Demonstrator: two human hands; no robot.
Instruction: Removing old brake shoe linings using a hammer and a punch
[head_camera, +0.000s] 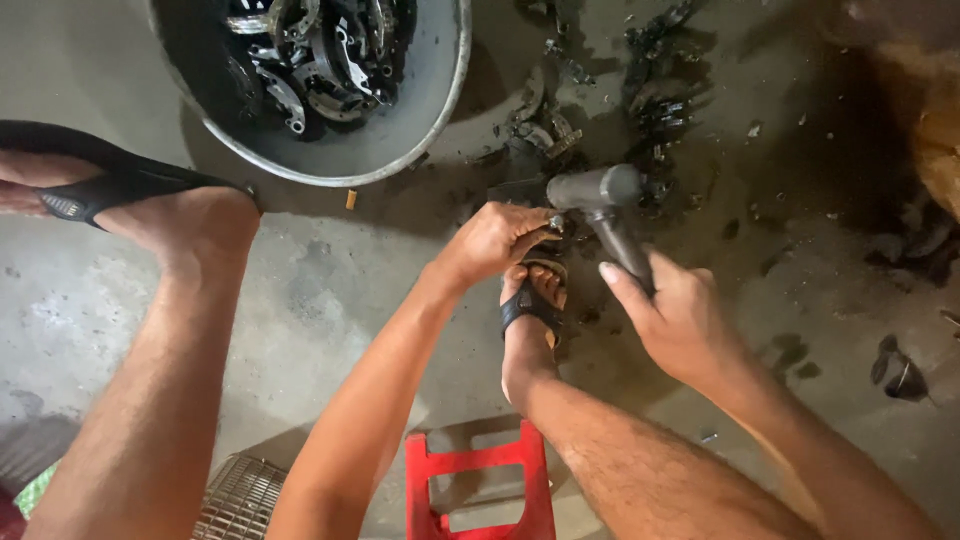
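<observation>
Concrete floor (330, 290) (oily), hammer (600, 200) in rt hand (680, 320)

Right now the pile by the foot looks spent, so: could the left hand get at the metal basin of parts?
Probably yes: the left hand pinches a small part beside the hammer, and only bare floor separates it from the basin.

Head camera, straight down, close.

Basin (420, 130) sits at the floor's (330, 290) far edge, left of centre, metal parts (320, 50) piled in it. More loose parts (650, 90) on the floor to its right. Hammer (605, 205) just in front of those, stool (480, 485) at the near edge, grate (240, 495) to its left.
</observation>
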